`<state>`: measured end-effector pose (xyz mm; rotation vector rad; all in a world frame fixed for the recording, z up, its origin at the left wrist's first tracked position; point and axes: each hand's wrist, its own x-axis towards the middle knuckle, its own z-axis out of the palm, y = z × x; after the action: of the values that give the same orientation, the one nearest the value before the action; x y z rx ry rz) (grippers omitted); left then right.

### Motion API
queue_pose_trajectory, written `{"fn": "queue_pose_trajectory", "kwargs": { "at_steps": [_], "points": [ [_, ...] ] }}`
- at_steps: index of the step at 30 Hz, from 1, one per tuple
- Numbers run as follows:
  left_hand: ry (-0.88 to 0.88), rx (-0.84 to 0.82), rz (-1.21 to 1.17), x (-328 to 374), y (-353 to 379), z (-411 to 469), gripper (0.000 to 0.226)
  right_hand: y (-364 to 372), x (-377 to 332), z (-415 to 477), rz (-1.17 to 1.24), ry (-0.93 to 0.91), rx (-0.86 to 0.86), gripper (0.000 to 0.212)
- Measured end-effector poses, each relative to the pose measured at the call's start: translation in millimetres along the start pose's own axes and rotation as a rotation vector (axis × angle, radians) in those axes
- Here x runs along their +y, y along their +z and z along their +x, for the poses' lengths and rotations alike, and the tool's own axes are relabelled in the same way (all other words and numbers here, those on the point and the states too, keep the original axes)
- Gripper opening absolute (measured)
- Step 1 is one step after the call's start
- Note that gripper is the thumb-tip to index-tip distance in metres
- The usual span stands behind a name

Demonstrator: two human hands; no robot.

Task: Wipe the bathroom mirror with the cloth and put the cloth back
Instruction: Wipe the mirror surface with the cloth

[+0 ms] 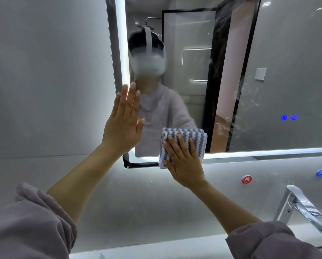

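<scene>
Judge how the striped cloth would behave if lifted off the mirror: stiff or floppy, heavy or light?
Probably floppy: the cloth is folded in soft knit layers. Likely light: the right hand pins it to the mirror with flat fingers alone.

From here the mirror (287, 53) reads as glossy glass, with dull smears streaking its right part. At its lower edge the cloth (182, 134) is nubby woven fabric (ribbed, matt). Below the mirror, the tap (296, 199) is polished metal and the sleeve (25, 230) is soft fleece.
</scene>
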<state>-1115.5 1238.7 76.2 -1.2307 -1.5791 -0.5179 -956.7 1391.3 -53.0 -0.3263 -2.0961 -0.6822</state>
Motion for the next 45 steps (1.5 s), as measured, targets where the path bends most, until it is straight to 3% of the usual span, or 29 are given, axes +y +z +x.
{"fn": "queue_pose_trajectory", "kwargs": {
  "at_steps": [18,29,45],
  "points": [
    [-0.003,-0.01,0.048,2,-1,1,0.065,6,-12,-11,0.018,0.012,-0.004,0.064],
    [0.001,-0.047,0.066,3,-6,1,0.065,-10,-27,34,0.002,-0.097,0.036,0.054],
    [0.022,-0.038,0.06,1,-3,-1,0.065,-16,65,7,-0.042,-0.134,-0.013,0.057]
  ]
}}
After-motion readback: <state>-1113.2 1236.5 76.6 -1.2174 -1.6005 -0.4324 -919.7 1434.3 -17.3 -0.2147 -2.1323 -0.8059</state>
